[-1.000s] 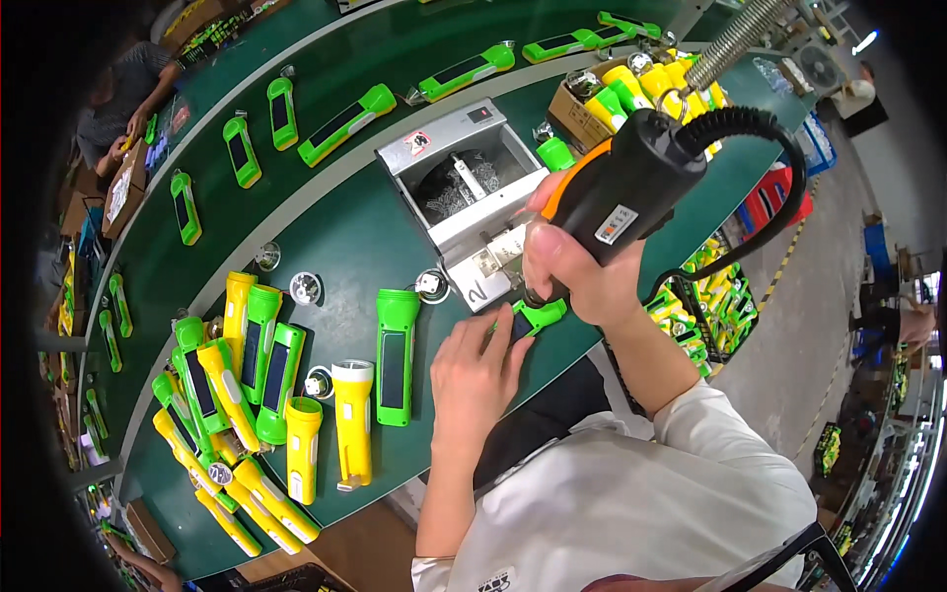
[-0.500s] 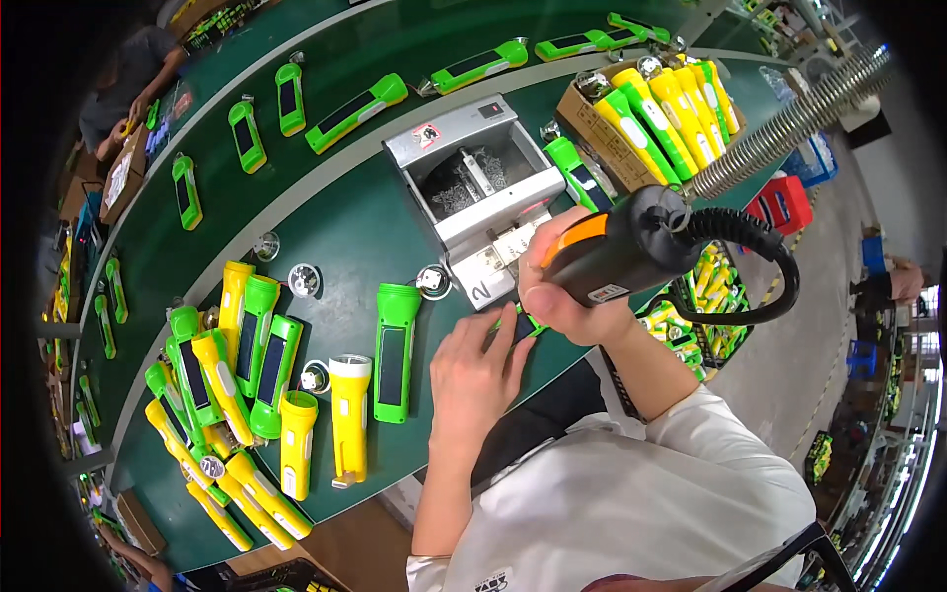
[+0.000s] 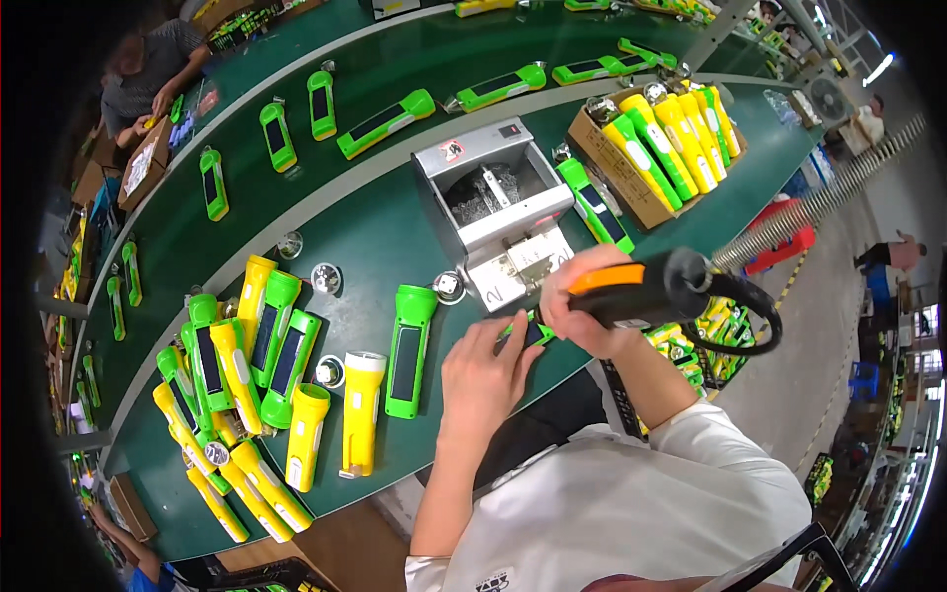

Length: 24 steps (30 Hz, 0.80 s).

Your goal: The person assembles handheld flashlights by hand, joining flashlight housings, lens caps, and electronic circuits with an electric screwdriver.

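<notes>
My right hand [image 3: 584, 314] is wrapped round a black electric screwdriver [image 3: 656, 288] with an orange lever, which hangs from a coiled metal spring [image 3: 819, 192]. Its tip is hidden behind the hand. At the front edge of the green bench, my left hand [image 3: 481, 380] holds down a small green flashlight part [image 3: 536, 333]; fingers cover most of it. Just beyond both hands stands a grey screw feeder [image 3: 493, 187], loose screws in its tray. A green flashlight body [image 3: 407, 352] with a dark solar panel lies left of my left hand, beside a round lamp head [image 3: 449, 287].
Yellow and green flashlight bodies [image 3: 237, 365] lie piled at the left. A cardboard box [image 3: 651, 210] of flashlights stands at the back right. Several flashlights [image 3: 387, 123] lie along the belt beyond the bench [image 3: 335, 222]. Another person [image 3: 153, 74] works at the far left.
The view has shifted, so the bench items sit further right or lower in the picture. The screwdriver has tilted slightly in my right hand. My left hand stays on the green part.
</notes>
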Available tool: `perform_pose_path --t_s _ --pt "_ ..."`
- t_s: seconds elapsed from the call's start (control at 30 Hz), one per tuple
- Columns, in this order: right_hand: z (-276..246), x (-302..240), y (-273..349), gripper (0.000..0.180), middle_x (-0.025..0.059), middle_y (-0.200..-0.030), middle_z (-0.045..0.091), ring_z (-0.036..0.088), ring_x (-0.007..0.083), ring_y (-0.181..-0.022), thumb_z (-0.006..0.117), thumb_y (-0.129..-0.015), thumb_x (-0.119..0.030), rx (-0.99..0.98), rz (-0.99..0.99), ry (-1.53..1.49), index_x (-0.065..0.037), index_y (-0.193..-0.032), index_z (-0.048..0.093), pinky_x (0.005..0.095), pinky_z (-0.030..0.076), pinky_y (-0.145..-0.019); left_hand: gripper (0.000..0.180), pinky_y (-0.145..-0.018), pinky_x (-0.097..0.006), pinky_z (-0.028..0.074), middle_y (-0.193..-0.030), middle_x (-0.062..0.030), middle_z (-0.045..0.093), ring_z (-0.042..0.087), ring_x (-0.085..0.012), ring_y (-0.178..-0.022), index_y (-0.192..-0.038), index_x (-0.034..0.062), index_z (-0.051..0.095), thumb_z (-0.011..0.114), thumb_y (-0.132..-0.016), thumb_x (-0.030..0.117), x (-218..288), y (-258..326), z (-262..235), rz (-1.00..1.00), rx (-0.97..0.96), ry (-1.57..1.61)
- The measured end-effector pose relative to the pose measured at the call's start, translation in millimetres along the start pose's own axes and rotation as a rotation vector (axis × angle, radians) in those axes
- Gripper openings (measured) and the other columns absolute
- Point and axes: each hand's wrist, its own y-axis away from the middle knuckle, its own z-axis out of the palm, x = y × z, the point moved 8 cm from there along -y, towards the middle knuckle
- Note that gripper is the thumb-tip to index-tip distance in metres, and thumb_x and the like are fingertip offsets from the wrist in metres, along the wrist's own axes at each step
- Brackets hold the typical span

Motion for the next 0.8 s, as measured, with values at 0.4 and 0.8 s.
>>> perform_pose_path --t_s 0.4,0.8 --pt "-28 -51 -33 0.044 0.0041 -0.068 0.052 0.052 0.0144 -0.05 0.06 -0.101 -0.044 0.305 -0.289 -0.099 -0.008 -0.119 0.042 0.0313 0.048 -0.051 0.045 -0.073 -0.038 0.055 -0.104 -0.0075 0.069 0.066 -0.0262 -0.089 -0.118 0.0047 0.071 0.084 -0.078 0.021 1 -4 0 0.007 0.018 0.003" --pt "-24 -17 -45 0.032 0.003 -0.081 0.064 0.059 0.0066 -0.064 0.077 -0.088 -0.01 0.353 -0.089 -0.061 -0.001 -0.112 0.057 0.0245 0.046 -0.055 0.045 -0.073 -0.038 0.056 -0.102 -0.0089 0.07 0.067 -0.0273 -0.087 -0.116 0.0039 0.072 0.085 -0.077 0.02 2 -8 0 0.015 0.031 0.035"
